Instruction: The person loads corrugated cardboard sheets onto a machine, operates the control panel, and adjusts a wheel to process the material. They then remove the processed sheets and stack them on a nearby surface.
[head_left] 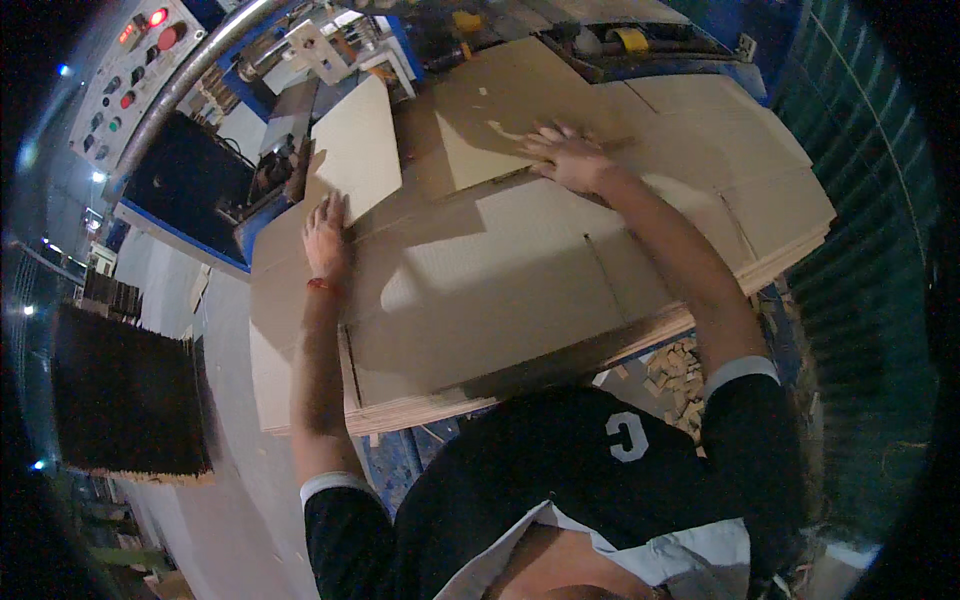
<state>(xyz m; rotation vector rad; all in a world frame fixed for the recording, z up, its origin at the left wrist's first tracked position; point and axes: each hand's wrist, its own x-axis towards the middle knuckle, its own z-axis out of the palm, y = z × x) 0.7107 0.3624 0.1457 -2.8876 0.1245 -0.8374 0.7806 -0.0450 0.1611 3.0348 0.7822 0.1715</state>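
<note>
Nearest to me, my own dark shirt hides the near edge of the tabletop, so I cannot see what carries the stack of cardboard sheets [400,405]; only its layered edges show at the near left corner. On top lies the flat cardboard blank [500,290], pale brown, unfolded, with creases and cut slots dividing it into panels; it spreads from the left edge toward the far right, where more sheets [760,170] fan out beneath it. My left hand [326,238] lies flat on the blank's left edge, fingers together and pointing away from me, palm pressed down, gripping nothing. My right hand [566,155] rests farther off, fingers spread wide on the blank near its far edge. Beyond my left hand a raised flap [352,148] stands tilted. Farther still, a control panel [128,75] with red and green buttons sits at the far left, its details blurred, and the machine parts behind are too cluttered to make out.
</note>
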